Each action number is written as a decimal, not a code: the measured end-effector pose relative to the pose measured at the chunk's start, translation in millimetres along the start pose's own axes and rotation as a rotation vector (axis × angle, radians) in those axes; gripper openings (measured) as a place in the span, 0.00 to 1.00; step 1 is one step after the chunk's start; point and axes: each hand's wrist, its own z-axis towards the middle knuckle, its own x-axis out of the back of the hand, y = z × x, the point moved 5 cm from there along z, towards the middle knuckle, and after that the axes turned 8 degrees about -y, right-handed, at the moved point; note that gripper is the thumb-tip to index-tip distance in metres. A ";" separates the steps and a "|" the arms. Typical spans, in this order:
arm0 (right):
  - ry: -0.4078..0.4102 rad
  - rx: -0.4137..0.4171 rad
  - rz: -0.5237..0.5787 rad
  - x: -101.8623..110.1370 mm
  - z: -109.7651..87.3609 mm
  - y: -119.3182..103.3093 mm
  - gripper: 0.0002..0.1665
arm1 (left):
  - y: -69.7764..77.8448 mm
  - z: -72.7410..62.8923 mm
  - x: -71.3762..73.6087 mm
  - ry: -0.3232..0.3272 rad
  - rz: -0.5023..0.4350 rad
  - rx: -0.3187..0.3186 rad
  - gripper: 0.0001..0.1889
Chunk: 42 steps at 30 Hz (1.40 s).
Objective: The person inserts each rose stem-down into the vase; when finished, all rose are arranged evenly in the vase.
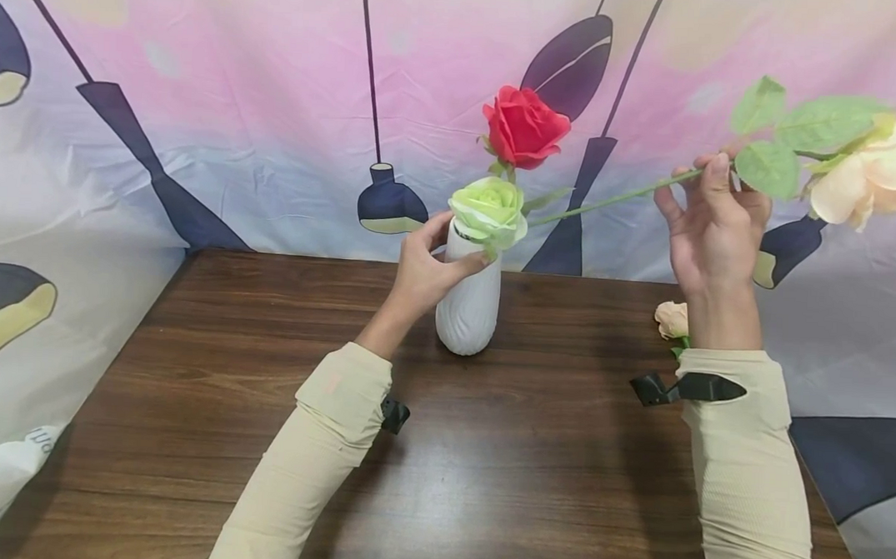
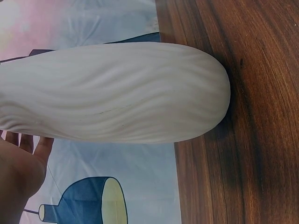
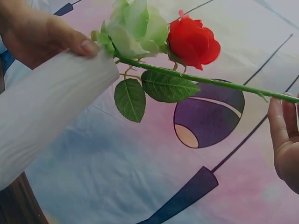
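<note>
With left hand (image 1: 426, 270), grips white vase (image 1: 467, 314) near its mouth, with fingers (image 2: 43, 148) part-open and curled round it. Has vase standing base-down on tabletop (image 1: 264, 371), with red rose (image 1: 525, 129) and pale green rose (image 1: 488, 210) at its mouth. With right hand (image 1: 721, 225), pinches long-stemmed peach rose (image 1: 873, 177) between thumb and nearly closed fingers. Slants stem (image 1: 624, 199) down toward vase mouth; cannot tell about entry. Beside right wrist, on tabletop: second peach rose (image 1: 671, 320).

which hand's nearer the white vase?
Left. The left hand grips the white vase near its mouth; the right hand is off to the right, pinching a peach rose's stem.
</note>
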 end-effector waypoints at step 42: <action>-0.247 -0.082 -0.274 -34.4 -5.4 32.3 0.07 | -0.3 -1.8 0.1 -0.011 0.015 0.010 0.31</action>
